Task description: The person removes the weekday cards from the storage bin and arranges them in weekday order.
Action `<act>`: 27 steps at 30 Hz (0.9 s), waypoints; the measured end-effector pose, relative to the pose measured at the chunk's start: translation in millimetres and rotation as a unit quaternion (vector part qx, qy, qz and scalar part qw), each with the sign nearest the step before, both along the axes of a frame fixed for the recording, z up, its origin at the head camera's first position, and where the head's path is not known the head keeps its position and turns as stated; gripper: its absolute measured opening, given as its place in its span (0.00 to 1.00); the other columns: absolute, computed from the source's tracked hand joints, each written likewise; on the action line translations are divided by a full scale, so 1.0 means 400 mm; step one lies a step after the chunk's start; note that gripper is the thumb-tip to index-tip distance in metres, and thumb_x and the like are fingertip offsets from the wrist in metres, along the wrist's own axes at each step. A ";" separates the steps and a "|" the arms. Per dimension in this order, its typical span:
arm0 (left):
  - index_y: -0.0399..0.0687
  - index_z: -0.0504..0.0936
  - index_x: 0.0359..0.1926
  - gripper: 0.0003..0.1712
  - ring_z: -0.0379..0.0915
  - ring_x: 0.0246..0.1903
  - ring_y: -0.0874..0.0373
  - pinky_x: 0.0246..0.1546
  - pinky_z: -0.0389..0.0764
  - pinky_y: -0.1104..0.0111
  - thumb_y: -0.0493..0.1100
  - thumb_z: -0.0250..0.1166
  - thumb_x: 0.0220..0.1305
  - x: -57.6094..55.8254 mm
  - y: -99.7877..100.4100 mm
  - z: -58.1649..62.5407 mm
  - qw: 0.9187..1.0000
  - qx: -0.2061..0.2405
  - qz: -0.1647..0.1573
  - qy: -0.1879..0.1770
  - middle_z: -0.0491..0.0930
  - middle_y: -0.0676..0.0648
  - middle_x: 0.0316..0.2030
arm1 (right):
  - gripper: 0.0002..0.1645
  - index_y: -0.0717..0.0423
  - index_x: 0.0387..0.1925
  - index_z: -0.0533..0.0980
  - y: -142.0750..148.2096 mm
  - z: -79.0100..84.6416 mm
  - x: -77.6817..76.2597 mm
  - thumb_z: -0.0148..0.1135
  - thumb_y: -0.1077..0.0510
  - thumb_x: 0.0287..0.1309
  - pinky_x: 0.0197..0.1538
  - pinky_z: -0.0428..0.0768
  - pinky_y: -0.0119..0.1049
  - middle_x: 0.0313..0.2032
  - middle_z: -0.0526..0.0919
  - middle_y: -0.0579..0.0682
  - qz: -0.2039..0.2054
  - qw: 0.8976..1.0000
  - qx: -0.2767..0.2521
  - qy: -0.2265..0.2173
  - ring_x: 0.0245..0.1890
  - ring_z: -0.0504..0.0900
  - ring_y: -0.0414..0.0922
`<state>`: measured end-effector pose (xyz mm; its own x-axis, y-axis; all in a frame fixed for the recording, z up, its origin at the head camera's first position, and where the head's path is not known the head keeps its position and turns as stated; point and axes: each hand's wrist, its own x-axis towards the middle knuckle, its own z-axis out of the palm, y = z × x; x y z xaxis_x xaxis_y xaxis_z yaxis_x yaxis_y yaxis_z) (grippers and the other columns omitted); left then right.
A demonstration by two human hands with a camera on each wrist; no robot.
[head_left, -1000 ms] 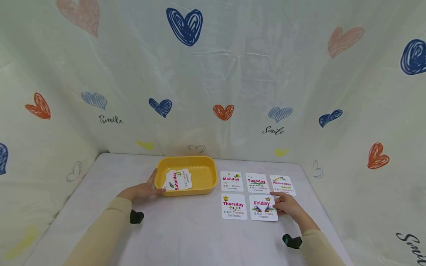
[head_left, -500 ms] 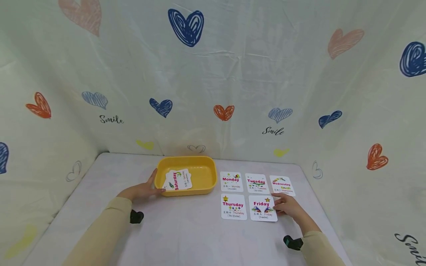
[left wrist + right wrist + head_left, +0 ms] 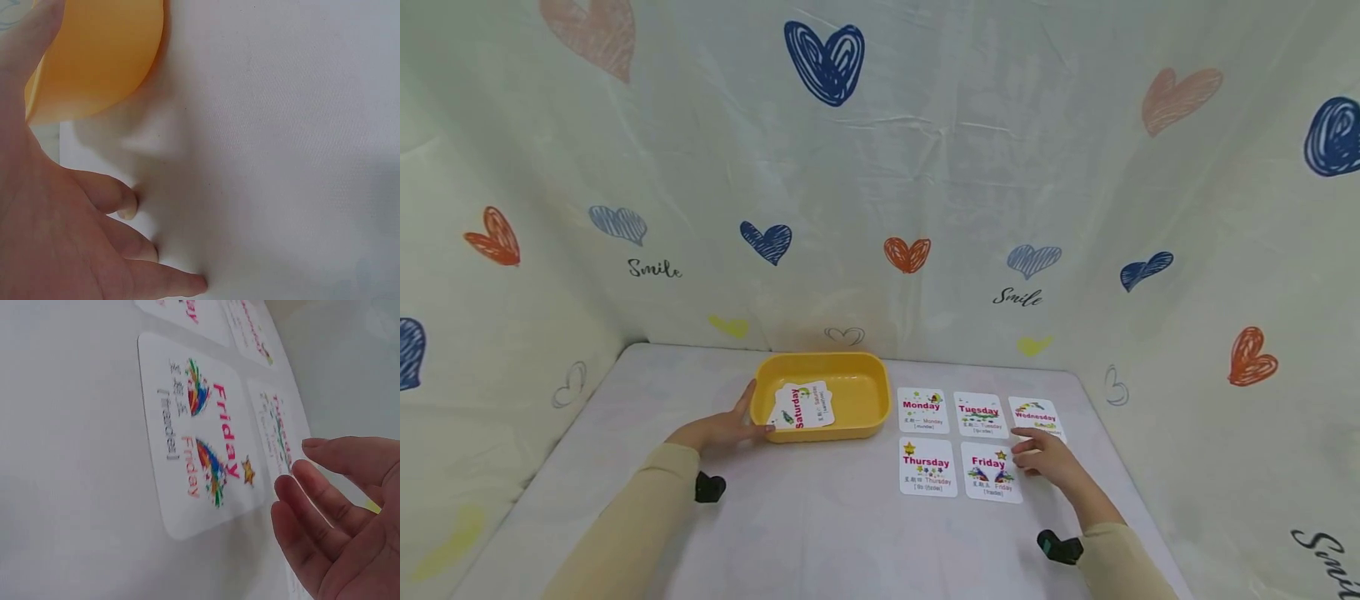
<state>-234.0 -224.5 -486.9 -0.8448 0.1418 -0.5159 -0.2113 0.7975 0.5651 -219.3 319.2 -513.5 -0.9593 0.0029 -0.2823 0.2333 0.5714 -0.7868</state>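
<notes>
In the head view my left hand [image 3: 718, 431] rests at the left front corner of a yellow tray [image 3: 868, 429]. The left wrist view shows its thumb against the tray's rim and other fingers spread toward the tabletop. A Saturday card [image 3: 801, 407] lies turned sideways inside, on top of at least one other card. My right hand [image 3: 1047, 457] hovers by the right edge of the Friday card [image 3: 991, 473], holding nothing. Its fingers are relaxed and apart from that card in the right wrist view. The hand partly covers the Wednesday card [image 3: 1033, 412].
Monday [image 3: 922, 411] and Tuesday [image 3: 981, 414] cards lie in the back row with Wednesday. Thursday [image 3: 928, 467] is left of Friday in the front row. A white cloth covers the table [image 3: 820, 525]. A heart-printed curtain [image 3: 955, 183] stands behind and at both sides.
The Friday card has straightened slightly and settled flat. My right hand has let go of its edge and lifted a little away. The left hand and tray have stayed in place.
</notes>
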 end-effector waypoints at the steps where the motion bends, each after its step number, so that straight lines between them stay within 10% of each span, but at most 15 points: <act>1: 0.47 0.20 0.74 0.66 0.43 0.66 0.21 0.60 0.49 0.30 0.71 0.57 0.61 0.000 0.000 -0.001 1.000 0.000 0.001 -0.001 0.39 0.25 0.71 | 0.31 0.67 0.63 0.69 -0.011 0.005 -0.003 0.64 0.67 0.58 0.38 0.82 0.40 0.39 0.80 0.56 0.004 1.000 -0.001 0.005 0.34 0.79 0.46; 27: 0.47 0.22 0.74 0.68 0.46 0.66 0.23 0.61 0.49 0.31 0.72 0.60 0.58 0.010 0.007 0.015 1.000 0.021 0.010 -0.001 0.40 0.26 0.72 | 0.28 0.59 0.62 0.73 -0.372 0.077 -0.023 0.65 0.66 0.59 0.43 0.83 0.39 0.43 0.80 0.62 0.184 0.977 -0.080 0.073 0.36 0.80 0.46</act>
<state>-229.9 -221.8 -480.7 -0.8471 0.1463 -0.5108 -0.2273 0.7692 0.5972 -228.6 170.3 -482.7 -0.9170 -0.3829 -0.1118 -0.0854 0.4621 -0.8827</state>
